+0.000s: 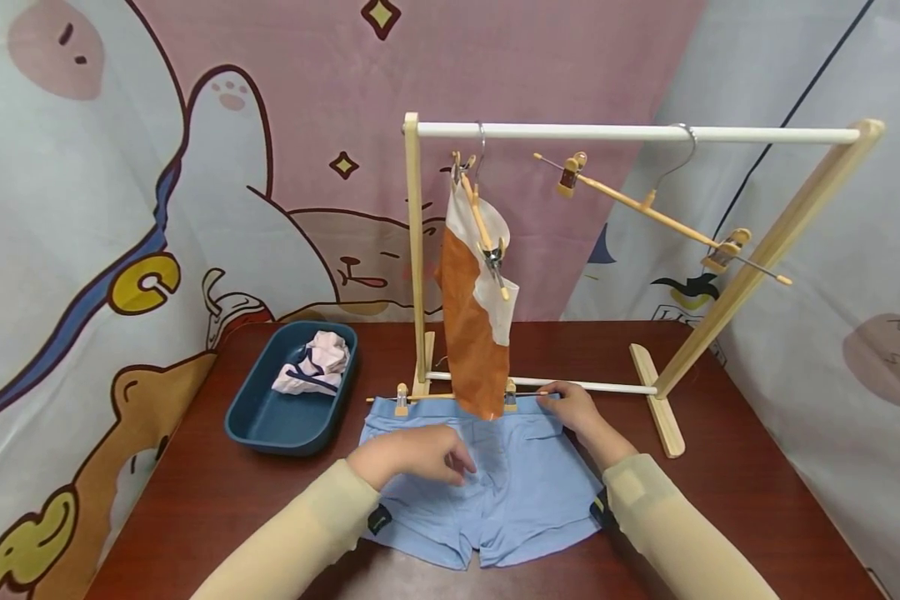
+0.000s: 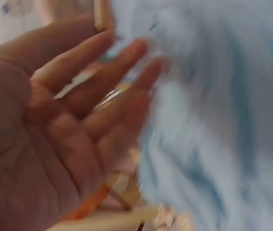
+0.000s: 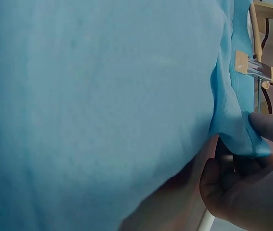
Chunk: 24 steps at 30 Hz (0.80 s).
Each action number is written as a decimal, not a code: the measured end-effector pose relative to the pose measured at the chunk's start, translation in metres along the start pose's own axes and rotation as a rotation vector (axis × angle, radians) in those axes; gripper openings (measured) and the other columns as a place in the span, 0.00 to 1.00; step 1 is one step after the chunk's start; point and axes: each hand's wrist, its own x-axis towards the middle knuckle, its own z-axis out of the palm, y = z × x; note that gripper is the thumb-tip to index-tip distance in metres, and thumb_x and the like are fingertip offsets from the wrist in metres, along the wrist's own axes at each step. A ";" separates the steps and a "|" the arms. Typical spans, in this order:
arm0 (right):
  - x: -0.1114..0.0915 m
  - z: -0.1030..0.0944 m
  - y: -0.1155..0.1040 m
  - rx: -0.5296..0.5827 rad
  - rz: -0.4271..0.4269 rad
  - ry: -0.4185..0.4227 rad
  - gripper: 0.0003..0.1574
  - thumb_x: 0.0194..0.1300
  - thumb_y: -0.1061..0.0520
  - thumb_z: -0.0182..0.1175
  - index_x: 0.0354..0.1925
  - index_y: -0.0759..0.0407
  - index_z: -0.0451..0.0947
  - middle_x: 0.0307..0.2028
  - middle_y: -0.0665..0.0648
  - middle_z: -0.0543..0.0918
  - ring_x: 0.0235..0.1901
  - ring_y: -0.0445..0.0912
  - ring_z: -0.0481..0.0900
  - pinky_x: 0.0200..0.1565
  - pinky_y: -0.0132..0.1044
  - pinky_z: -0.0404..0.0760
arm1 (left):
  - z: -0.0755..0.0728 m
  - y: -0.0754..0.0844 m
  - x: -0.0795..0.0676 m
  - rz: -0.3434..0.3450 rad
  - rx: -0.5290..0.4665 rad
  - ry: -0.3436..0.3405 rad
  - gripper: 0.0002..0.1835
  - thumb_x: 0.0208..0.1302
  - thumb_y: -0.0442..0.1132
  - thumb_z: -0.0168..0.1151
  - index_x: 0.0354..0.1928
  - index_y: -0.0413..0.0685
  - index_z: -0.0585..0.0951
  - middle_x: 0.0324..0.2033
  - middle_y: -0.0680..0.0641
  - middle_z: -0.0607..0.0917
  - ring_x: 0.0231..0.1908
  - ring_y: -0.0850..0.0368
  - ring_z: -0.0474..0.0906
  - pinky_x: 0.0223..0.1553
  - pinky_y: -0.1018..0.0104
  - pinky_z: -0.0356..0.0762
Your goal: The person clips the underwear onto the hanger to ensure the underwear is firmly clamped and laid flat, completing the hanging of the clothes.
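Light blue shorts (image 1: 510, 475) lie flat on the table, their waistband held by two clips of a clip hanger (image 1: 427, 397). At the waistband's right end my right hand (image 1: 572, 406) pinches the cloth. The right wrist view shows the thumb (image 3: 270, 127) on the waistband and the other fingers behind it, just beyond one hanger clip (image 3: 256, 69). My left hand (image 1: 427, 454) hovers over the left half of the shorts with loosely bent fingers. Its palm (image 2: 45, 144) holds nothing in the blurred left wrist view, where the fingertips overlap the blue cloth; contact cannot be told.
A wooden rack with a white rail (image 1: 570, 132) stands behind the shorts. From it hang an orange and white garment (image 1: 468, 333) on a clip hanger and a bare clip hanger (image 1: 637, 204). A blue basin (image 1: 266, 429) at left holds a pale pink garment (image 1: 318, 360).
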 end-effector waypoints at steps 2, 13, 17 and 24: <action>0.001 -0.002 0.001 -0.058 -0.019 0.002 0.14 0.61 0.58 0.61 0.42 0.66 0.81 0.50 0.68 0.78 0.54 0.60 0.72 0.54 0.52 0.70 | -0.011 -0.006 -0.010 -0.055 -0.017 0.002 0.12 0.58 0.37 0.65 0.45 0.43 0.85 0.33 0.54 0.87 0.33 0.71 0.77 0.34 0.77 0.74; 0.010 -0.013 0.000 -0.246 -0.113 -0.018 0.11 0.56 0.57 0.66 0.37 0.62 0.80 0.33 0.59 0.82 0.32 0.49 0.74 0.33 0.38 0.71 | -0.067 -0.043 -0.044 -0.370 -0.062 0.535 0.13 0.64 0.41 0.59 0.48 0.46 0.84 0.46 0.45 0.85 0.49 0.50 0.80 0.52 0.53 0.75; 0.011 -0.014 -0.001 -0.243 -0.122 -0.030 0.11 0.55 0.58 0.67 0.36 0.63 0.80 0.31 0.59 0.81 0.31 0.49 0.73 0.32 0.37 0.70 | -0.073 -0.051 -0.043 -0.433 -0.095 0.737 0.18 0.66 0.43 0.58 0.54 0.46 0.80 0.54 0.42 0.81 0.58 0.45 0.74 0.58 0.48 0.70; 0.009 -0.011 -0.009 -0.288 -0.134 -0.082 0.17 0.54 0.58 0.63 0.44 0.61 0.79 0.44 0.63 0.82 0.42 0.55 0.77 0.43 0.48 0.75 | -0.078 -0.059 -0.030 -0.355 -0.144 0.952 0.23 0.68 0.44 0.56 0.62 0.45 0.73 0.55 0.41 0.79 0.56 0.46 0.75 0.56 0.51 0.73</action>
